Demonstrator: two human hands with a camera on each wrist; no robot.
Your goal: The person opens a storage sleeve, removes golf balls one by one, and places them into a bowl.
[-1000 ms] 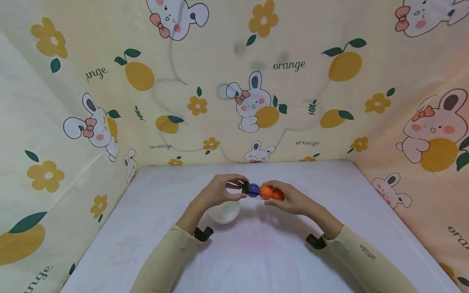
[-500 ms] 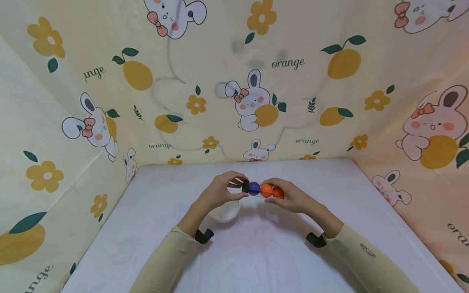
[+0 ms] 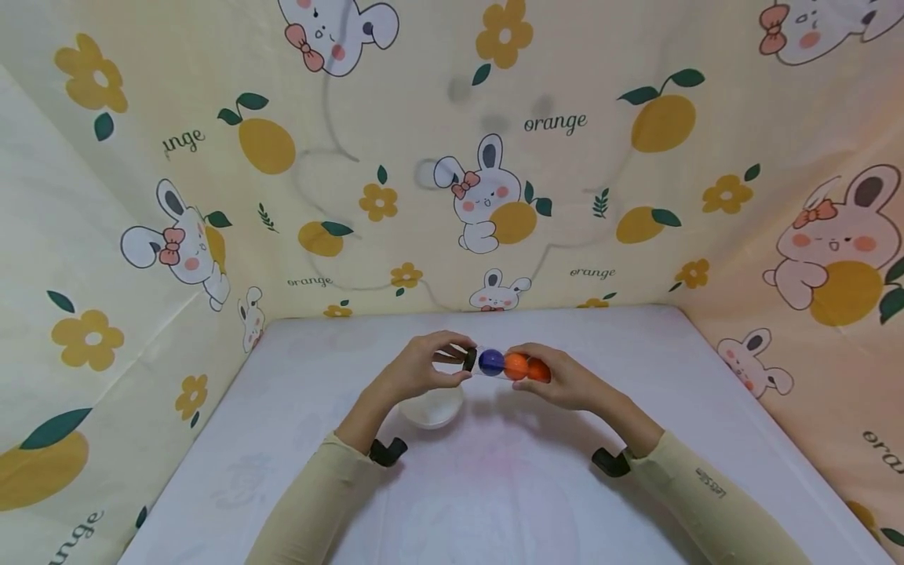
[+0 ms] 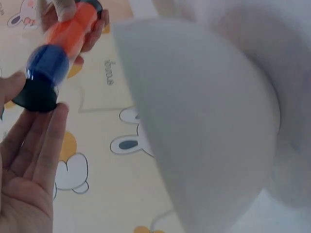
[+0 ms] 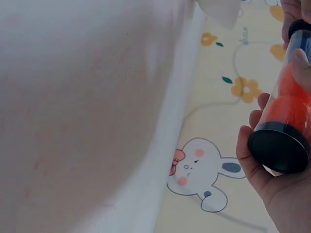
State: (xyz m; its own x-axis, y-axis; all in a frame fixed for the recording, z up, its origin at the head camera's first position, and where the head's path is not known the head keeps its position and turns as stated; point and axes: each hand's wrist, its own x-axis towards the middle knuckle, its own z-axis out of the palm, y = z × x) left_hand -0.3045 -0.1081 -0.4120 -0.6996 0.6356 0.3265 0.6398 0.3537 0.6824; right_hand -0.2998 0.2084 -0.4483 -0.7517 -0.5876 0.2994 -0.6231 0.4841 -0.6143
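In the head view a clear tube (image 3: 504,369) is held level above the table. It contains a blue ball (image 3: 491,362) and two orange balls, the nearer orange ball (image 3: 515,366) touching the other. My right hand (image 3: 568,382) grips the tube's right end, fingers wrapped round it. My left hand (image 3: 413,370) pinches a black cap (image 3: 469,360) at the left end between thumb and fingertips. A narrow clear stretch shows between cap and blue ball; whether the cap is fully off I cannot tell. The right wrist view shows a black base (image 5: 278,148) on the tube's other end.
A white bowl (image 3: 432,410) stands on the white table (image 3: 487,502), below and close to the left hand. Large in the left wrist view, the bowl's side (image 4: 204,121) fills the middle. Printed cloth walls (image 3: 395,118) enclose the table at the back and sides.
The left hand has drawn the black cap slightly left, away from the blue ball. The tube and right hand have shifted very slightly right; the bowl stays put.
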